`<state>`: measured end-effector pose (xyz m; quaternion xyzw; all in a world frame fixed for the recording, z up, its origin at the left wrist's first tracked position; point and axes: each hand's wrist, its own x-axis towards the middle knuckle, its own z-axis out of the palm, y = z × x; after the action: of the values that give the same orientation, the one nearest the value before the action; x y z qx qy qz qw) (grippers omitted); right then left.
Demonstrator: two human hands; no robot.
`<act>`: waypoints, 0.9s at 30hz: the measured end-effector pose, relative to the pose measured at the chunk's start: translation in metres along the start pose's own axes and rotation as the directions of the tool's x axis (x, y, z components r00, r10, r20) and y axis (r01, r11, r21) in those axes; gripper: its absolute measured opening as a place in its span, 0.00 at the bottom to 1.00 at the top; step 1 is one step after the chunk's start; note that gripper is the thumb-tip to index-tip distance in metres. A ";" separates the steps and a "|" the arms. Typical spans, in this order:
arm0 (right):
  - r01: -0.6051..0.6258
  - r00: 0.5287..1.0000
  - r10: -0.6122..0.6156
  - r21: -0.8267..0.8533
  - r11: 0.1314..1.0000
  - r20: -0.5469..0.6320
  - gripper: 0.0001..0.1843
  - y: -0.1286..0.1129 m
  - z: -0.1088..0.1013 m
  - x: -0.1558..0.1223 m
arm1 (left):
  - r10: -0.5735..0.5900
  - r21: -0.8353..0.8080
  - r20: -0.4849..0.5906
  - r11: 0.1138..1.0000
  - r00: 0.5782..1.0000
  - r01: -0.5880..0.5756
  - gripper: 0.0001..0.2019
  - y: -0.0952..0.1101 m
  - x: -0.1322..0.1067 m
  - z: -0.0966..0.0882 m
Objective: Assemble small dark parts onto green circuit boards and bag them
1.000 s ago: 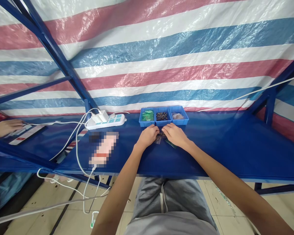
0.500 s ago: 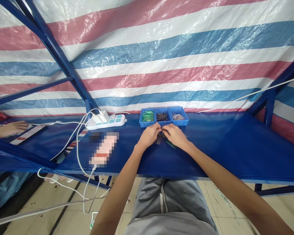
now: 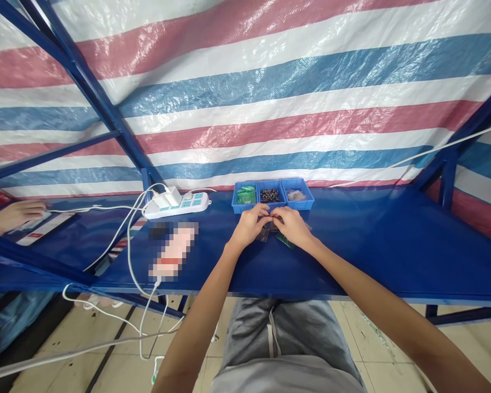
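Note:
My left hand (image 3: 251, 222) and my right hand (image 3: 290, 222) meet fingertip to fingertip just in front of three blue bins. Both are closed in a pinch; what lies between the fingers is too small to make out. Under the hands on the blue table are a small clear packet (image 3: 263, 234) and a green flat piece (image 3: 285, 240), both partly covered. The left bin (image 3: 238, 208) holds green pieces (image 3: 246, 194). Small dark parts (image 3: 269, 195) fill the middle bin, and clear plastic pieces (image 3: 296, 195) lie in the right bin (image 3: 303, 205).
A white power strip (image 3: 194, 204) with plugged-in chargers stands left of the bins. Below it lies a blurred-out phone-like item (image 3: 174, 252) on a white cable (image 3: 131, 256). Another person's hand (image 3: 18, 214) rests at the far left beside a phone (image 3: 45, 229). Blue frame posts (image 3: 106, 109) rise nearby.
My fingers have shifted slightly at the pinch, the left ones lifting and spreading a little. The other person's hand at the far left moved slightly. The bins stay put.

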<state>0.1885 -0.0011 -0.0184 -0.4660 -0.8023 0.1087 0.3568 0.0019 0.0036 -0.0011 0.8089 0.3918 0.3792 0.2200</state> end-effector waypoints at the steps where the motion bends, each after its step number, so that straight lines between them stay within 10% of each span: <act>1: 0.000 1.000 0.000 -0.007 1.000 0.002 0.08 0.000 -0.001 0.000 | -0.004 -0.005 -0.001 1.000 1.000 0.004 0.12 -0.001 0.000 0.000; 27: -0.090 0.995 0.092 -0.061 0.994 0.038 0.11 -0.002 -0.003 -0.001 | 0.065 0.160 -0.033 0.985 0.997 -0.059 0.10 0.004 -0.001 -0.003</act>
<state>0.1898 -0.0036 -0.0159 -0.5103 -0.7902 0.1105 0.3210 0.0013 0.0007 0.0026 0.8284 0.3993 0.3687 0.1356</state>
